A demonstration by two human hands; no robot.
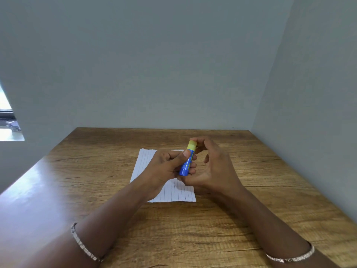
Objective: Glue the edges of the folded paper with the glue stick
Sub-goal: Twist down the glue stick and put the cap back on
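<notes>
A blue glue stick (186, 165) with a yellow cap (192, 145) is held upright above the middle of the table. My left hand (166, 167) grips its blue body, thumb across the front. My right hand (212, 167) pinches the yellow cap with its fingertips; its thumb lies near the stick's base. Under both hands a sheet of white lined paper (143, 163) lies flat on the wooden table (241, 209). The hands hide much of the sheet, so its fold does not show.
Grey walls close in the table at the back and on the right. A bright window opening (9, 120) shows at the far left. A bracelet sits on each wrist.
</notes>
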